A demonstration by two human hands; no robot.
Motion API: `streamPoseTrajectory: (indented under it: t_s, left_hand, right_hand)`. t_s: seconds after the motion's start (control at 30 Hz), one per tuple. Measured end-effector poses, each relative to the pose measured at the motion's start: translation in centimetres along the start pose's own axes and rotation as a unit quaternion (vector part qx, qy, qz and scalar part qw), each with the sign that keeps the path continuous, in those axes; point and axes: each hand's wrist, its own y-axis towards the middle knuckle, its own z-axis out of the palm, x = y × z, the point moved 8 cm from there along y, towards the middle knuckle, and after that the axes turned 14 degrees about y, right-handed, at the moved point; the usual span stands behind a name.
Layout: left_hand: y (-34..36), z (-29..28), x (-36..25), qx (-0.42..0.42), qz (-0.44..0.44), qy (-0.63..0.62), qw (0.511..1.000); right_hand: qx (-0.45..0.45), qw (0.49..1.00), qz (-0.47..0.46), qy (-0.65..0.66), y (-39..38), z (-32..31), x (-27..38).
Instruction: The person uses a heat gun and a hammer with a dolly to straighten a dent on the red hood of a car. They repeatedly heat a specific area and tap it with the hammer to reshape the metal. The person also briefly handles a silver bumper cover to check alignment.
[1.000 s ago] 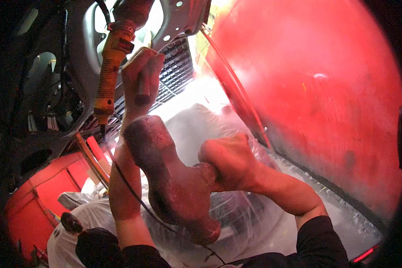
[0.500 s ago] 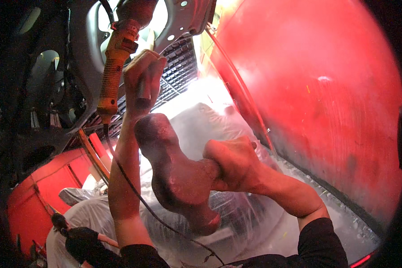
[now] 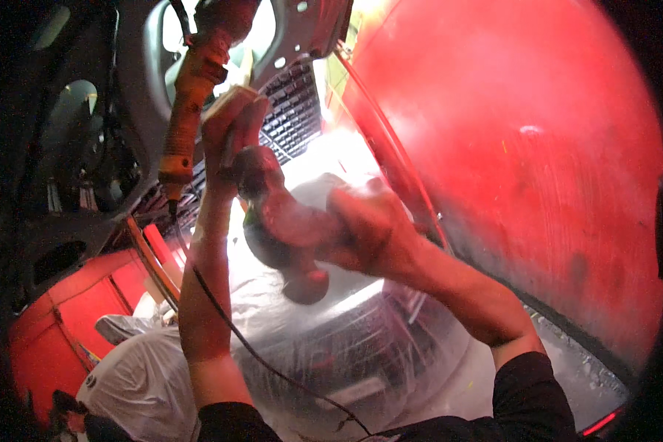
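Note:
My right hand (image 3: 372, 228) is closed around the handle of a hammer (image 3: 295, 217), whose dark, scuffed head has a rounded knob at its lower end. Raised beneath a dark stamped metal panel (image 3: 144, 96), my left hand (image 3: 232, 118) is wrapped around a short rod-like tool, perhaps a punch or chisel. The hammer's upper face is right at the rod's lower end; motion blur hides whether they touch. Where the rod's far tip meets the panel cannot be made out. Left of my left hand hangs an orange corded tool (image 3: 184, 121) with a ribbed grip.
A dark cord (image 3: 250, 350) droops across my left forearm. Clear plastic sheeting (image 3: 346, 353) drapes a large rounded form below. To the right stands a red wall (image 3: 516, 169); a red rod (image 3: 394, 140) slants beside it. Another person (image 3: 88, 420) is at the lower left.
My right hand has swung the hammer up and away, bringing its head to the rod in my left hand. The left hand has barely shifted. The other person has moved lower left.

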Motion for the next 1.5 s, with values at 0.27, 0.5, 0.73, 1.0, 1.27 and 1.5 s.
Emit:
streamPoseTrajectory:
  t_s: [0.27, 0.5, 0.73, 1.0, 1.27, 1.5]
  left_hand:
    - [0.0, 1.0, 0.1, 0.019, -0.033, 0.021, 0.999]
    - [0.5, -0.6, -1.3, 0.02, 0.008, 0.043, 0.999]
    - [0.0, 2.3, 0.1, 0.034, -0.094, -0.061, 0.993]
    - [-1.3, 0.3, -0.3, -0.005, 0.005, 0.051, 0.999]
    - [-1.3, 1.1, -1.2, -0.022, 0.027, 0.067, 0.997]
    - [-1.2, 1.3, -1.0, -0.058, 0.063, 0.071, 0.994]
  right_hand:
    - [0.074, 0.995, -0.033, 0.057, -0.9, -0.6, 4.4]
    - [0.068, 0.986, -0.095, 0.117, -0.6, -0.9, 6.8]
    - [0.001, 0.998, -0.057, -0.038, -0.7, -0.2, 0.1]
    - [0.074, 0.996, 0.025, 0.051, -2.1, 0.2, 2.6]
    - [0.075, 0.995, 0.011, 0.062, -4.1, 0.0, 2.7]
    - [0.053, 0.997, -0.041, 0.025, -3.6, 0.9, 0.5]
